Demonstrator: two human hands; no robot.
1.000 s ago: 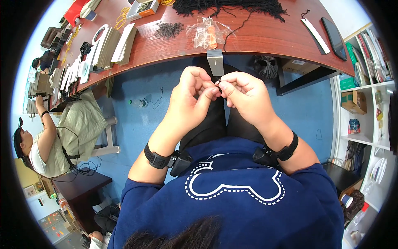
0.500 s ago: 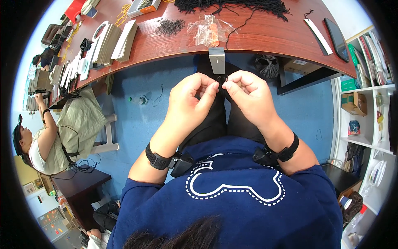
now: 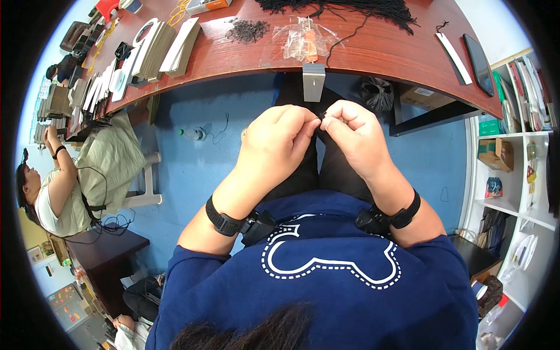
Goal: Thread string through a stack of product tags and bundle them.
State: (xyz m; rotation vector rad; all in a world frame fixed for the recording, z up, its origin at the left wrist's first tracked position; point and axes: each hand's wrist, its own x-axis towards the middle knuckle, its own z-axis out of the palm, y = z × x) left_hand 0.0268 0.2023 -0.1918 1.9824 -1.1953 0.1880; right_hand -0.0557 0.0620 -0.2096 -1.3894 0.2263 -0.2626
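1. Both hands are meeting right over the lap, pinching something tiny and dark between the fingertips. Honestly it's too small to tell what it is, maybe a bit of black cord (image 3: 320, 118). It's sitting dead centre in the view, just below the table edge.
2. The left hand (image 3: 279, 140) is curling in with thumb and forefinger pressed together on that little piece.
3. The right hand (image 3: 354, 135) is doing the same from the 3 o'clock side, fingertips squeezed shut on it and nearly touching the left ones.
4. Both wrists are wearing black straps (image 3: 220, 219) with small dark boxes clipped on.
5. At 12 o'clock from the hands, a grey metal clamp (image 3: 314, 81) is hanging off the rim of the reddish wooden table (image 3: 373, 55).
6. On the table above the clamp, clear plastic bags (image 3: 303, 42) are lying, with a pile of black cords (image 3: 350, 8) further up and a small heap of dark bits (image 3: 247, 30) toward 11 o'clock.
7. Stacks of cards (image 3: 169, 49) are sitting at 10 o'clock.
8. Way over at 9 o'clock, another person (image 3: 52, 192) is sitting at the same table.
9. White shelves (image 3: 519, 169) are standing at 3 o'clock.
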